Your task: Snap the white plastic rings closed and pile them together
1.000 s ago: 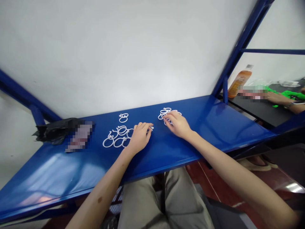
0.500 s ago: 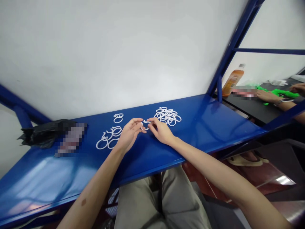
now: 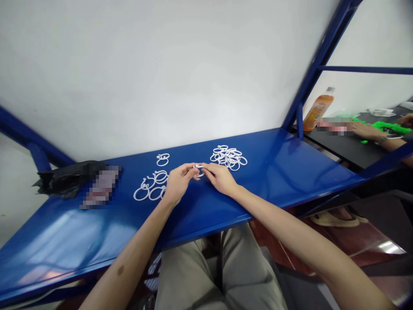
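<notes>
My left hand (image 3: 178, 182) and my right hand (image 3: 220, 178) meet over the blue table (image 3: 277, 172), both pinching one small white plastic ring (image 3: 199, 169) between their fingertips. Just right of them and further back lies a loose pile of white rings (image 3: 228, 156). To the left of my left hand is a group of white rings (image 3: 151, 187) laid flat, partly hidden by that hand. A single ring piece (image 3: 162, 159) sits behind that group.
A crumpled black bag (image 3: 66, 178) lies at the table's left beside a blurred item. Blue frame posts (image 3: 314, 69) rise at the right. Beyond them, another person's hands (image 3: 366, 129) work on a black table with green parts and an orange bottle (image 3: 317, 109).
My right hand left the ring pile and came toward the middle. My left hand lifted off the table, and both hands now pinch one white ring between them.
</notes>
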The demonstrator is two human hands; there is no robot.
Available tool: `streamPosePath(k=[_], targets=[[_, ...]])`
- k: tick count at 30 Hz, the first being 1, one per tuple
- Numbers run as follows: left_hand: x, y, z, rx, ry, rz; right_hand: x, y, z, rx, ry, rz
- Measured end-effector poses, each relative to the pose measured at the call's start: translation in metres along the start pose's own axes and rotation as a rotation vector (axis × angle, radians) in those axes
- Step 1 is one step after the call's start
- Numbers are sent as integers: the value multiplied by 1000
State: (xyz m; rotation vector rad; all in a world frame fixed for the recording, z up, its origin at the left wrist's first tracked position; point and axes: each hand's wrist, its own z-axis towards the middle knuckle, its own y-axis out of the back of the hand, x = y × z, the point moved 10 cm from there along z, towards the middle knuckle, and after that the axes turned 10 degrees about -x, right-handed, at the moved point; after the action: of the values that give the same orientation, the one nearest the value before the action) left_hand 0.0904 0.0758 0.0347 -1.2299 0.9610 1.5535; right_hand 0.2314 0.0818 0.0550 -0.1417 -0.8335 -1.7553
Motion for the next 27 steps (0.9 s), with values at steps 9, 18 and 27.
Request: streamPosePath(k=[9,18,27], targets=[[2,-5,-5,73,-10,44,9,-10,-4,108,107,-81],[-5,-9,-9,133,-104,170,9,-13,-6,140,127,-143],[-7,-12,-10,183,-99,172,9,-16,-7,177,124,-165]])
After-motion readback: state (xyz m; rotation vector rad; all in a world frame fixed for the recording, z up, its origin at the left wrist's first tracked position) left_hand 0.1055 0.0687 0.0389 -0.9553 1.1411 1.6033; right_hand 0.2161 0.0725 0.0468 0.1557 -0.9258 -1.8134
